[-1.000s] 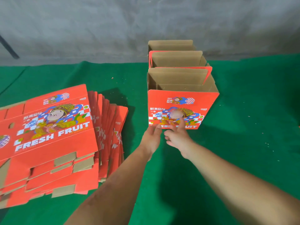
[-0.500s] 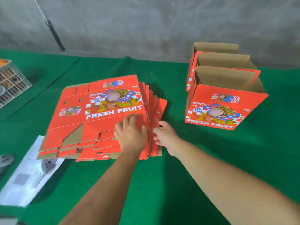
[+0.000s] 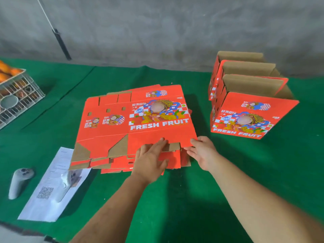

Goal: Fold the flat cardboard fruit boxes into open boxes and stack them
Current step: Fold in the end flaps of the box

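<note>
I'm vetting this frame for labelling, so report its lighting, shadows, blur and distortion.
Head view: soft, even light, no glare; faint shadows on the green cloth beside the folded boxes and flat stack; wide-angle stretch enlarges the forearms at the bottom edge; box print is slightly soft, the paper sheet's text unreadable.

The single head view looks forward and steeply down from above the person's shoulders, both forearms running up from the bottom edge to the left hand and right hand near mid-frame. It faces a grey wall far beyond the hands, with the green cloth filling the ground beneath and around them. The hands sit close to the lens, the wide angle bending edges left of them; no second view overlaps it.
</note>
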`<state>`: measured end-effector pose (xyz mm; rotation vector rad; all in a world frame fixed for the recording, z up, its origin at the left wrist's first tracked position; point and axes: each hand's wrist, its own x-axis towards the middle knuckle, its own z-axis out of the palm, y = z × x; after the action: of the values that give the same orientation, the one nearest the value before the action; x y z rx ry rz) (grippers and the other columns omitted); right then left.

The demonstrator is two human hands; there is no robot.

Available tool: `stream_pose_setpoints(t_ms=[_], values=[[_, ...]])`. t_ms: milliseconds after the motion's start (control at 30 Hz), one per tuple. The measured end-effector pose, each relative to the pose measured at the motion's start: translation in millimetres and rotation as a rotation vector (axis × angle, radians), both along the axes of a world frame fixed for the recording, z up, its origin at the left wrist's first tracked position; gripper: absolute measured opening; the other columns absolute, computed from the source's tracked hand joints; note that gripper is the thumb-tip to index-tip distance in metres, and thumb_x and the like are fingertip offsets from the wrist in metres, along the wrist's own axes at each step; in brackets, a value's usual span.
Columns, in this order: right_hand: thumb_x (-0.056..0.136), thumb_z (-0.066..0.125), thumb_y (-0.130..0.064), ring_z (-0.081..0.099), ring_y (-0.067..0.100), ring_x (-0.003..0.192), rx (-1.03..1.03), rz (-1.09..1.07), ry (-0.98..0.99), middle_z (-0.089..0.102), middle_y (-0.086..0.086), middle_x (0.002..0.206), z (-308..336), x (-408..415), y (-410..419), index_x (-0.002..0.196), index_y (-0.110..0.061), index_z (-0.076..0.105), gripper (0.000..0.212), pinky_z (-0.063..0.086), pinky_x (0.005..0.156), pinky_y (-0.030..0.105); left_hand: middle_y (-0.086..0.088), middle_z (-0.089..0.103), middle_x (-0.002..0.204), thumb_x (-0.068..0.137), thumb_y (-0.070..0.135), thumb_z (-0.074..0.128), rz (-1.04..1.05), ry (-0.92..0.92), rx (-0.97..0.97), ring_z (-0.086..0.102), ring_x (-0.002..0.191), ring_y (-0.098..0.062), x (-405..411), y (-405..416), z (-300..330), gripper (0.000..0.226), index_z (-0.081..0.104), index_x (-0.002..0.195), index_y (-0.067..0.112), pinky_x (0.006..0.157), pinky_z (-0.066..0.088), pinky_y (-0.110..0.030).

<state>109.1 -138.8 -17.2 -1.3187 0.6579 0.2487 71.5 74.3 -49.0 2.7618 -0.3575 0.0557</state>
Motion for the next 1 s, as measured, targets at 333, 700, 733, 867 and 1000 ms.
stream_pose_setpoints(t_ms=[333,700,733,867,1000], values=[[0.106,0.051,-0.004,0.078,0.022,0.088,0.075,-0.363,-0.247,0.070,0.014,0.119,38,-59,-127,0.133,-0.018,0.059,0.031,0.062,0.071,0.031,-0.009,0.024,0.167,0.098,0.066,0.032,0.743,0.259,-0.531,0.024,0.150,-0.038,8,23,16,0.069,0.035,0.156,0.029,0.121,0.016,-0.051],[0.102,0.058,-0.016,0.056,0.017,0.067,-0.310,-0.165,-0.276,0.072,0.003,0.099,75,-100,-110,0.118,-0.022,0.058,0.017,0.054,0.074,0.031,0.007,0.064,0.131,0.075,0.069,0.055,0.312,0.256,-1.210,0.056,0.127,-0.021,-23,-73,74,0.065,0.052,0.133,0.039,0.114,0.039,-0.049],[0.103,0.057,-0.016,0.055,0.016,0.069,-0.292,-0.154,-0.297,0.071,0.003,0.099,75,-103,-109,0.118,-0.020,0.057,0.016,0.053,0.075,0.030,0.013,0.065,0.122,0.071,0.073,0.057,0.268,0.292,-1.149,0.056,0.123,-0.020,-31,-85,74,0.060,0.054,0.123,0.044,0.112,0.041,-0.047],[0.104,0.053,-0.008,0.048,0.016,0.067,-0.250,-0.209,-0.333,0.063,0.006,0.095,84,-111,-128,0.116,-0.012,0.062,0.016,0.048,0.083,0.036,0.006,0.052,0.112,0.059,0.084,0.054,0.271,0.257,-0.920,0.048,0.119,-0.027,-42,-114,69,0.075,0.053,0.112,0.031,0.104,0.041,-0.044],[0.103,0.055,-0.003,0.046,0.020,0.071,-0.250,-0.166,-0.266,0.061,0.009,0.094,92,-125,-174,0.125,-0.009,0.065,0.025,0.054,0.090,0.038,-0.018,0.037,0.143,0.074,0.045,0.065,0.289,-0.115,-0.683,0.036,0.130,-0.036,-30,-103,71,0.089,0.036,0.154,0.016,0.106,0.027,-0.036]])
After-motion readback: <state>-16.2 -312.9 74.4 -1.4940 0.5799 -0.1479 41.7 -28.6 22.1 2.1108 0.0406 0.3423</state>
